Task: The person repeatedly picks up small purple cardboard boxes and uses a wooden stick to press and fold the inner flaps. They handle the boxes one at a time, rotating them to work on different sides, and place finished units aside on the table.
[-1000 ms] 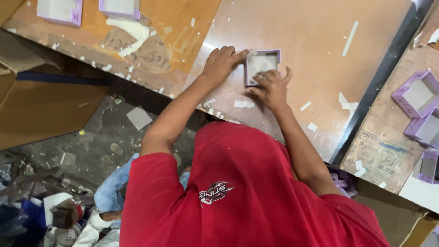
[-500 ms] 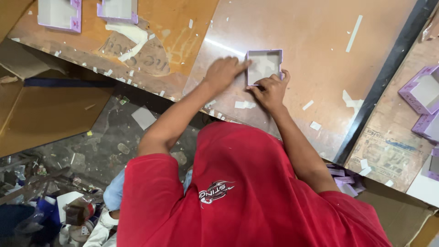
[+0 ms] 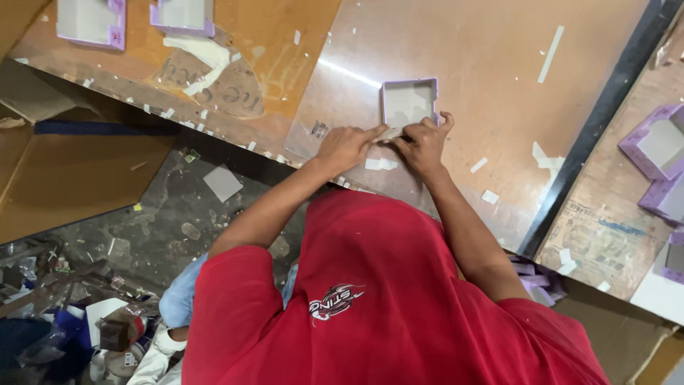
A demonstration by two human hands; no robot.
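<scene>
Both hands, left (image 3: 347, 146) & right (image 3: 422, 142), pinch-grip a tape strip (image 3: 390, 134) at tray (image 3: 408, 102) near edge on bench (image 3: 499, 85); next likely needs pressing it flat w/ care.

A small box-making workshop is indicated. A worn brown board worktable (image 3: 499, 85), scuffed and dotted with white paper scraps, is seen under the left hand (image 3: 347, 146) and right hand (image 3: 425, 142), between which a small square lilac-edged cardboard tray (image 3: 408, 102) is pressed. More lilac-and-white cardboard trays (image 3: 85, 20) are laid out far to the left of the hands, and others (image 3: 655, 146) are gathered well to the right, past a dark table edge. Flat brown cardboard sheets (image 3: 71, 178) are stacked below and left of the hands. A grimy grey floor (image 3: 171, 228) littered with offcuts and rubbish is seen beneath the table.
</scene>
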